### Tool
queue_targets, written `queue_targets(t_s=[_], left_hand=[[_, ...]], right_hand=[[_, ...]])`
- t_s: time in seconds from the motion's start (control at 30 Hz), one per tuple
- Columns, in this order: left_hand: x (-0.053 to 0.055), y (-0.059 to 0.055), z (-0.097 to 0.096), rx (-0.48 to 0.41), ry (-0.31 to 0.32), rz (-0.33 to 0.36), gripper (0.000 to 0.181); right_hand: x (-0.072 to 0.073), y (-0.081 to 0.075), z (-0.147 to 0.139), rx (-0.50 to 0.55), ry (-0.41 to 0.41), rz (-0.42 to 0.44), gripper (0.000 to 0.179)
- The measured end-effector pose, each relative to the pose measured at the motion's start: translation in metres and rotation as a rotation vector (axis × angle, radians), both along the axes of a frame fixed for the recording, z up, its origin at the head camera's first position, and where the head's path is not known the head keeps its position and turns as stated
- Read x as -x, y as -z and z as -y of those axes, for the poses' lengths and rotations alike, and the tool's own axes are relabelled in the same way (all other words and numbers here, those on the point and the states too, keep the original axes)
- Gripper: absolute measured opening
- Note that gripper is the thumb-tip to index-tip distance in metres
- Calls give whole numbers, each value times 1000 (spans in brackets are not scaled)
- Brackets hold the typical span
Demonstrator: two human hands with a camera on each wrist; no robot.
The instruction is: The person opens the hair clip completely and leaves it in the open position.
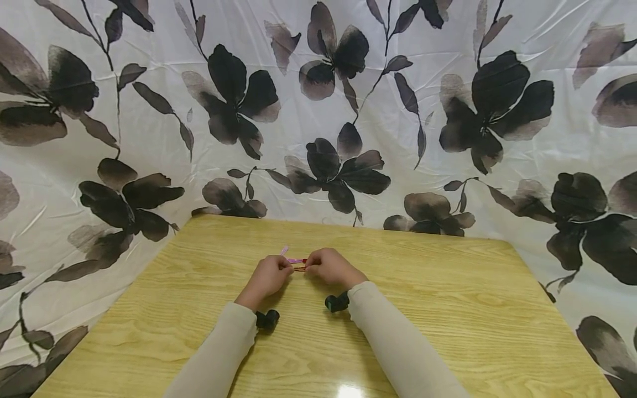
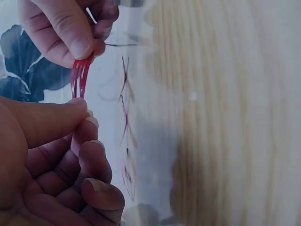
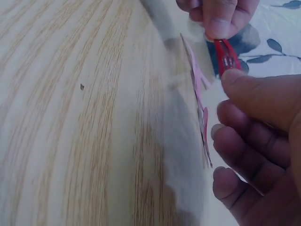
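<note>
Both hands meet above the far middle of the table. Between them is a red snap hair clip (image 3: 227, 59), its slim bands bowed apart with a slot showing. My left hand (image 1: 269, 275) pinches one end between thumb and index finger, its other fingers curled below. At the opposite end, my right hand (image 1: 332, 266) pinches the clip the same way. The fingertips cover both tips of the clip. Just beyond the hands, several pink and dark slender hair clips (image 3: 197, 89) lie in a row on the table.
The light wood-grain table (image 1: 448, 309) ends at a far edge, where a white cloth with dark flowers (image 1: 338, 110) hangs. Black wrist cameras (image 1: 267, 320) sit by the pale sleeves (image 1: 216, 348). A small dark speck (image 3: 82, 87) marks the wood in the right wrist view.
</note>
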State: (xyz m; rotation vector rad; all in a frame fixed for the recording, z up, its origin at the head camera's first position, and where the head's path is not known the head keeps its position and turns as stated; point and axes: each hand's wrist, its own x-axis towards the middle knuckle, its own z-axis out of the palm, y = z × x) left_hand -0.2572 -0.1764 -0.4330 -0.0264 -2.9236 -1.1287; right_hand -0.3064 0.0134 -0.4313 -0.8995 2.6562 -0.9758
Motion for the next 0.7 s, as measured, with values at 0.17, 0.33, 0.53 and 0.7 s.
queue_targets(t_s=[0.17,0.33,0.53,0.7], left_hand=[[1,-1,-5,-38,-16,7,14],[0,-3,-9,-59,-11,-5,14],[-1,-6,-14,-56,0,-42,14],[-1,-8,-20,-85,-13,-43,14]], right_hand=[[0,-1,-3,40,26,8,12],[1,0,-7,48,58,-3,13],[-1,-3,-12,56,85,-13,12],[-5,-6,-18,77,103,-22,13]])
